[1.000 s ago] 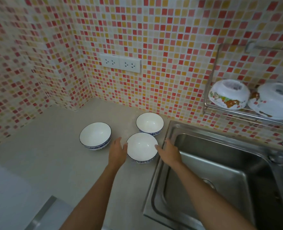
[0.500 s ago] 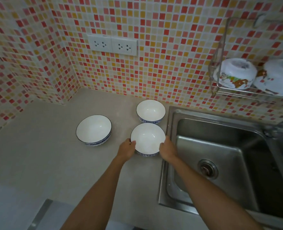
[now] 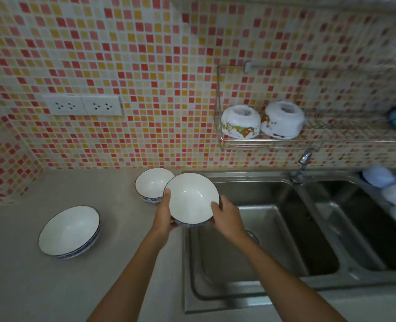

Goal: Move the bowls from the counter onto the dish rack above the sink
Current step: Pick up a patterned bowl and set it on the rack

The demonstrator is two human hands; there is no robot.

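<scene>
I hold a white bowl with a blue rim (image 3: 191,198) in both hands, lifted off the counter beside the sink's left edge. My left hand (image 3: 163,214) grips its left side and my right hand (image 3: 227,217) its right side. Two more blue-rimmed bowls stand upright on the counter: one (image 3: 154,185) just behind the held bowl near the wall, and one (image 3: 69,231) to the left. The wire dish rack (image 3: 285,142) hangs on the tiled wall above the sink, with two upturned patterned bowls (image 3: 240,123) (image 3: 283,119) at its left end.
A steel double sink (image 3: 250,240) lies right of the counter, with a tap (image 3: 302,163) under the rack. Pale rounded items (image 3: 392,191) sit at the far right of the sink. A double wall socket (image 3: 83,105) is on the tiles at left.
Both hands closed on the nearest bowl and lifted it off the counter, up and toward the sink. My view swung right and now takes in the rack and the second basin.
</scene>
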